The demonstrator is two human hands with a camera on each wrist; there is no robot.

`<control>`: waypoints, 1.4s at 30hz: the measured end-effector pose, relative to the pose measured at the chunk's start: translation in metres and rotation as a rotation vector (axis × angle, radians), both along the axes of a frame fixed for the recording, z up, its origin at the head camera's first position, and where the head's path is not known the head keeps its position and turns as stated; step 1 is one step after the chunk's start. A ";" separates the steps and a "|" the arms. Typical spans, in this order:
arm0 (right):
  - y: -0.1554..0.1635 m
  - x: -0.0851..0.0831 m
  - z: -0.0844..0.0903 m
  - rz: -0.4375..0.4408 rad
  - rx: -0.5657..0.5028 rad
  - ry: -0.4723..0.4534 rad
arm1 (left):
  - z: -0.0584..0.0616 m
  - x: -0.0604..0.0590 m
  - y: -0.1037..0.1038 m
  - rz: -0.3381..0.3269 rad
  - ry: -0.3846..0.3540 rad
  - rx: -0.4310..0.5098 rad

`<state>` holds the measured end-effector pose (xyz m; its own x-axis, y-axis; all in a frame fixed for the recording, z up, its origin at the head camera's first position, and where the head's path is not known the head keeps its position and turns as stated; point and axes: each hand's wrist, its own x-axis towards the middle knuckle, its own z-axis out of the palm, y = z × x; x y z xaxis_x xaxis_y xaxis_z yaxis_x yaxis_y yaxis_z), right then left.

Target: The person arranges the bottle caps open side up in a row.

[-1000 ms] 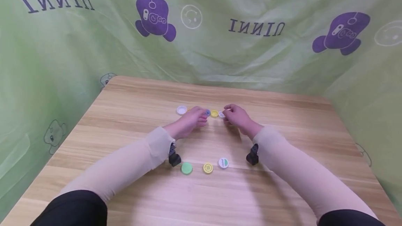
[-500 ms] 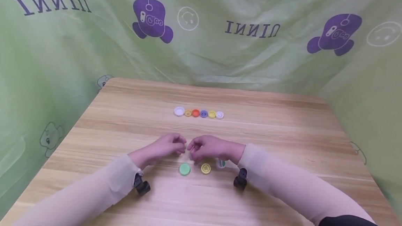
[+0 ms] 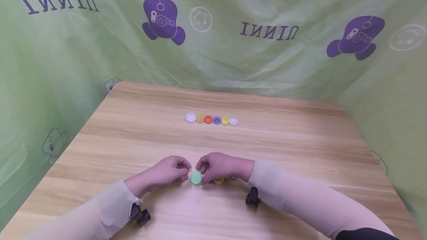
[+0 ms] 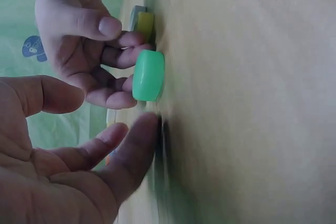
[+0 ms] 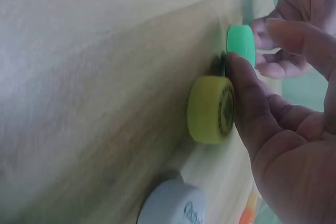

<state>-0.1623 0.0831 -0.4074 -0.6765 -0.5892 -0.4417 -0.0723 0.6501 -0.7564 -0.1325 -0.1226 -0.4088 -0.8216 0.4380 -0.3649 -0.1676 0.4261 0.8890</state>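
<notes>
1. Head view: a wood-grain desk (image 3: 133,140) stands before a green curtain (image 3: 213,62) with purple figures. At the near middle of the desk, a green cap (image 3: 195,178) lies flat between a left hand (image 3: 163,175) and a right hand (image 3: 221,166). Each hand's grip is apart, fingers loosely bent toward the cap. A near yellow cap (image 3: 218,181), just right of the green one, shows partly from under the right hand. Well apart on the far side, six caps form a row, left to right: a large white cap (image 3: 191,117), amber cap (image 3: 200,119), red cap (image 3: 208,119), blue cap (image 3: 217,120), far yellow cap (image 3: 225,121) and pale cap (image 3: 234,122).

2. Left wrist view, turned sideways: the left hand is closest to the camera, thumb and fingers spread, fingertips just beside the green cap with a small gap. Beyond, the right hand's bent fingers lie behind the cap; whether they touch it cannot be told.

3. Right wrist view, also sideways: the right hand's thumb and fingers stand apart. One fingertip overlaps the green cap's edge in sight; contact is unclear. The near yellow cap sits just beside that finger, and a printed white cap (image 5: 176,203) is cut off by the frame edge. The left hand's fingers show beyond the green cap.
</notes>
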 end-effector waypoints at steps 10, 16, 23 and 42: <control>-0.004 0.001 -0.003 0.062 0.100 0.179 | -0.005 0.003 0.003 -0.015 -0.088 0.144; -0.004 0.001 -0.003 0.124 0.166 0.318 | -0.012 0.002 0.010 0.009 -0.078 0.161; -0.002 -0.003 0.000 0.087 0.140 0.293 | -0.014 -0.002 0.013 0.040 -0.036 0.148; 0.021 -0.038 0.001 -0.085 -0.136 0.120 | -0.025 -0.038 0.023 0.187 0.115 0.116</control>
<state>-0.2005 0.1037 -0.4068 -0.7697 -0.5763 -0.2748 -0.1166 0.5501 -0.8269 -0.1707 -0.0996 -0.4341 -0.9254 0.3082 -0.2206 -0.1289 0.2914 0.9479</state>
